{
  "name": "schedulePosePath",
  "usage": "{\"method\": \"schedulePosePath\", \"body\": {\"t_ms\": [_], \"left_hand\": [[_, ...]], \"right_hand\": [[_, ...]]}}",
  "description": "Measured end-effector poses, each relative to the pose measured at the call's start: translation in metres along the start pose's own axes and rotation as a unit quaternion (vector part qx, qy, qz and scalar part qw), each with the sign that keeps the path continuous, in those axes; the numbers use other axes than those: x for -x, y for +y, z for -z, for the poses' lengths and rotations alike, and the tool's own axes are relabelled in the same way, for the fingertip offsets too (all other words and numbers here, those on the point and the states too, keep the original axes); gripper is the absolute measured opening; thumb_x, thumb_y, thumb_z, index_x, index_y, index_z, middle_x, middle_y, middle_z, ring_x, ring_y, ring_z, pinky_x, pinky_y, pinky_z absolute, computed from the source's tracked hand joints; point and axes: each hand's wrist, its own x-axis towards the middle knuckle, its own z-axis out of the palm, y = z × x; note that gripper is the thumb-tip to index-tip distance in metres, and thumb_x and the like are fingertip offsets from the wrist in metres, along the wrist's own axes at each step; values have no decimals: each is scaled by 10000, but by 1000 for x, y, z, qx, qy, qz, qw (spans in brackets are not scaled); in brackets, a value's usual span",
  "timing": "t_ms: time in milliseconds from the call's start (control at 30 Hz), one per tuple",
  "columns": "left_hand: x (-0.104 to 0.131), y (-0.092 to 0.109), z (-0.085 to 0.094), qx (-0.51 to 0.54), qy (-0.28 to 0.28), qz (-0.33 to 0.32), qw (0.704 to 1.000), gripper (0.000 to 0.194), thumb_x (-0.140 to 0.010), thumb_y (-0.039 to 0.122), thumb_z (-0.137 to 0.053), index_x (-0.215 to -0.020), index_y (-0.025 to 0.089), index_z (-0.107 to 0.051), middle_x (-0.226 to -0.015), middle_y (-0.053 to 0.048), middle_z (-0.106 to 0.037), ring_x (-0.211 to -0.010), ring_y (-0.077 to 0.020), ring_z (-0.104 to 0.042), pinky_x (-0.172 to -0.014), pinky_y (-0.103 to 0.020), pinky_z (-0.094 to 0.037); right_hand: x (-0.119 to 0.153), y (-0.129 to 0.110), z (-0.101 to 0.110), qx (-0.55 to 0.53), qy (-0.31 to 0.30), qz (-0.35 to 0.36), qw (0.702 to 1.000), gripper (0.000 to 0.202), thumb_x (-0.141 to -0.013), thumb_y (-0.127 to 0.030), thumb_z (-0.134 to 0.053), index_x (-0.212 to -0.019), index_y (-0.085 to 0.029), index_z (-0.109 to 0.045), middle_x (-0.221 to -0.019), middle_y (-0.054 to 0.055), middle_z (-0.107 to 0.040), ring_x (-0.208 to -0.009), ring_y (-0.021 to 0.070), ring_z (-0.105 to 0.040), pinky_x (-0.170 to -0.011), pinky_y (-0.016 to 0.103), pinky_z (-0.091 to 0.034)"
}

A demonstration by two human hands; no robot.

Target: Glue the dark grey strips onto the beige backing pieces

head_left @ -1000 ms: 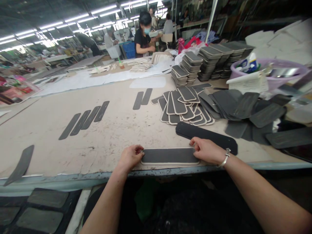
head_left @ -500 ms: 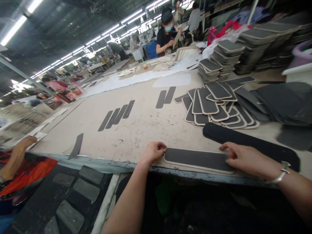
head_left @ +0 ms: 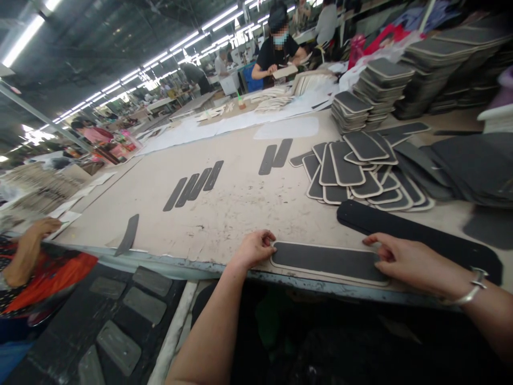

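Left hand [head_left: 255, 249] pinches one end of a flat, round-cornered dark panel [head_left: 324, 260] with pale edging; the half-curled right hand [head_left: 401, 259] touches the other, its grip unclear. The panel lies along the worktop's [head_left: 240, 214] near edge, beside a smooth black strip [head_left: 417, 230].

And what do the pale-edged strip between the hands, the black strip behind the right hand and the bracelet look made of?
Pale-edged strip: matte dark grey face, perhaps rubber or coated fabric; its cream border could be cloth or board.
Black strip: smooth and dull, maybe plastic or stiff board.
Bracelet: probably metal, silvery with bright glints.
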Motion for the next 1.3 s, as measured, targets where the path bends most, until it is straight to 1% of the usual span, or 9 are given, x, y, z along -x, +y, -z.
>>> {"method": "schedulePosePath", "body": {"t_ms": [167, 233, 400, 600, 767, 967, 1133, 1233, 1300], "left_hand": [[1, 2, 1, -14, 10, 12, 1000, 241, -641, 225, -624, -875, 188, -583, -690, 22, -579, -623, -104, -528, -550, -187, -392], [1, 2, 1, -16, 9, 7, 1000, 235, -643, 220, -623, -873, 187, -584, -698, 20, -579, -630, -105, -529, -557, -187, -394], [2, 6, 2, -10, -3, -14, 1000, 225, -677, 219, -595, -901, 201, -599, -686, 21, -561, -619, -105, -522, -568, -192, -395], [1, 8, 2, -28, -9, -14, 999, 205, -688, 232, -573, -888, 209, -610, -711, 16, -560, -626, -106, -519, -567, -193, -386], [0, 8, 1, -29, -10, -8, 1000, 201, -683, 232, -568, -880, 201, -599, -701, 20, -553, -621, -105, -517, -562, -193, -383], [0, 10, 0, -37, -9, -2, 999, 194, -685, 242, -576, -873, 204, -600, -692, 24, -550, -603, -101, -508, -557, -196, -382], [0, 11, 1, -43, -12, 3, 999, 200, -686, 239, -578, -882, 200, -598, -699, 19, -551, -621, -106, -510, -571, -200, -386], [0, 12, 2, -51, -12, 3, 999, 191, -684, 234, -580, -871, 200, -597, -714, 14, -557, -639, -111, -513, -572, -202, -382], [1, 13, 2, -54, -12, 3, 998, 193, -681, 229, -583, -871, 197, -593, -720, 11, -561, -644, -113, -515, -575, -206, -381]], "right_hand": [[0, -1, 0, 7, -2, 6, 1000, 441, -710, -201, -457, -1150, -172, -451, -700, -14, -604, -611, 146, -562, -562, 256, -360], [-1, 1, 0, 20, 1, -6, 1000, 435, -713, -215, -472, -1146, -184, -453, -701, -17, -610, -617, 152, -569, -563, 261, -363], [1, 5, 6, 20, 13, -19, 1000, 420, -687, -294, -557, -1092, -209, -491, -669, -26, -629, -640, 169, -591, -558, 256, -366], [2, 6, 8, 22, 36, -25, 999, 386, -661, -313, -586, -1025, -212, -504, -679, -34, -639, -660, 159, -593, -552, 240, -354], [3, 2, 8, 39, 33, -18, 999, 349, -659, -283, -579, -989, -209, -491, -658, -44, -627, -658, 153, -581, -553, 236, -345], [4, -2, 10, 47, 30, -3, 998, 347, -664, -246, -556, -1003, -201, -493, -657, -41, -618, -649, 149, -576, -557, 237, -341], [4, 1, 8, 85, 37, -18, 996, 326, -677, -325, -554, -986, -227, -518, -699, -14, -625, -655, 165, -580, -530, 250, -312], [5, 5, 9, 127, 47, -63, 989, 384, -660, -458, -572, -980, -248, -536, -733, 7, -622, -648, 187, -577, -499, 254, -283], [5, 7, 10, 130, 49, -75, 988, 430, -626, -530, -589, -940, -239, -553, -740, 16, -618, -637, 189, -574, -489, 253, -279]]}}
